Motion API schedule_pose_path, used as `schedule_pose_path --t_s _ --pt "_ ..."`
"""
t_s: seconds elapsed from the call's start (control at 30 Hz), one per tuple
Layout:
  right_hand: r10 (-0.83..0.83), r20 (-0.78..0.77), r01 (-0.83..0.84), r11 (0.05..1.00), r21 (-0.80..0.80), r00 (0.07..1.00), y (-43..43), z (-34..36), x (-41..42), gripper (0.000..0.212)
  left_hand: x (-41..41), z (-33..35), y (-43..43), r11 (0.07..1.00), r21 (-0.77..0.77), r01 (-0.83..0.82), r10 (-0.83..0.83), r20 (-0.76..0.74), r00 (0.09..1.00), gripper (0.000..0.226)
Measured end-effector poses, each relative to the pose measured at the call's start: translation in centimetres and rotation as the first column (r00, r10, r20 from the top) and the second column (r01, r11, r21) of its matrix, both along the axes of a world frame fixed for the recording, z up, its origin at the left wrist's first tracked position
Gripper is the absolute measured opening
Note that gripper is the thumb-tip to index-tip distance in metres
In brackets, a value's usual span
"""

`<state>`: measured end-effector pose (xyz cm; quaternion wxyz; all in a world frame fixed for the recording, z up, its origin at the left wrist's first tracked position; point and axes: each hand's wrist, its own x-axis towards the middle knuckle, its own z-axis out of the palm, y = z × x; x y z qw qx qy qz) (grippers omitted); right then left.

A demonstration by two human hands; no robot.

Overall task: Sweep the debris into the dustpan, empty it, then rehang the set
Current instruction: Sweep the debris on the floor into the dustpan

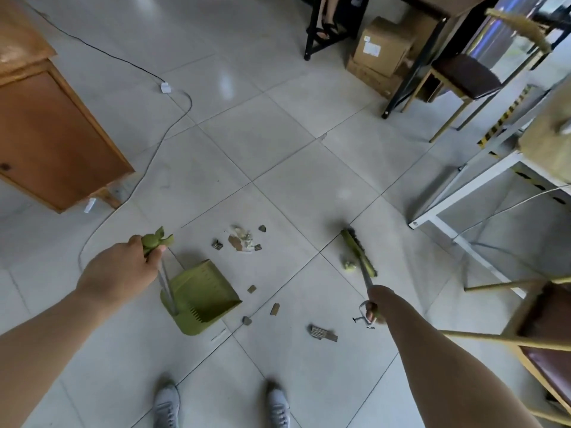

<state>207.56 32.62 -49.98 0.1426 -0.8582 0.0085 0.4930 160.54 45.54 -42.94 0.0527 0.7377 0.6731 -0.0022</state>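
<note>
Sweeping is underway: left hand [123,270] grips the green dustpan [200,296] handle at lower centre; right hand [375,307] grips the broom [358,253]. Cardboard debris [242,239] lies between; next, draw it leftward into the pan.

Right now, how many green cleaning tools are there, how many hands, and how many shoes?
Green cleaning tools: 2, the dustpan and the broom
Hands: 2, the left hand and the right hand
Grey shoes: 2, and
Total: 6
</note>
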Motion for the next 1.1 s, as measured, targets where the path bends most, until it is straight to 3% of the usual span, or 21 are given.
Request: schedule_pose_path --t_s 0.13,0.23,0.3,0.4,0.53,0.6,0.77,1.0,1.1 --pt "0.007 -0.110 -0.003 0.999 0.035 0.994 -0.7 -0.8 -2.7 0.029 2.0 -0.5 -3.5 0.996 -0.012 -0.086 0.086 0.005 0.996 0.038" --pt "-0.067 -0.278 0.091 0.993 0.077 0.958 0.3 -0.1 -6.5 0.034 2.5 -0.1 -5.6 0.990 -0.050 -0.135 0.134 -0.014 0.991 0.038" --pt "-0.103 -0.313 0.115 0.993 0.020 0.944 1.3 1.0 -9.2 0.038 2.6 0.4 -6.7 0.986 -0.051 -0.161 0.160 -0.017 0.987 0.038" --pt "-0.114 -0.427 0.158 0.985 0.068 0.897 2.5 2.1 -13.4 0.034 2.6 1.2 -8.2 0.973 -0.057 -0.225 0.226 0.005 0.974 0.038" --pt "0.026 -0.496 0.027 0.995 0.099 0.868 4.0 2.7 -17.8 0.035 1.0 1.7 -9.9 0.958 -0.085 -0.275 0.276 0.001 0.961 0.039" --pt "0.111 -0.483 -0.069 0.992 0.104 0.868 4.5 3.1 -19.5 0.038 0.2 1.9 -10.5 0.950 -0.083 -0.300 0.301 0.007 0.954 0.040" --pt "0.156 -0.483 -0.057 0.975 0.213 0.862 4.5 4.1 -21.5 0.036 -1.1 2.5 -11.5 0.940 -0.086 -0.329 0.330 -0.001 0.944 0.038" --pt "-0.036 -0.414 0.120 0.977 0.179 0.910 2.9 7.0 -18.7 0.066 -3.2 3.4 -10.2 0.977 -0.026 -0.211 0.211 -0.001 0.977 0.036" --pt "-0.087 -0.323 0.158 0.967 0.201 0.942 1.5 8.1 -16.6 0.044 -3.9 3.6 -9.0 0.989 -0.006 -0.145 0.145 -0.023 0.989 0.036"
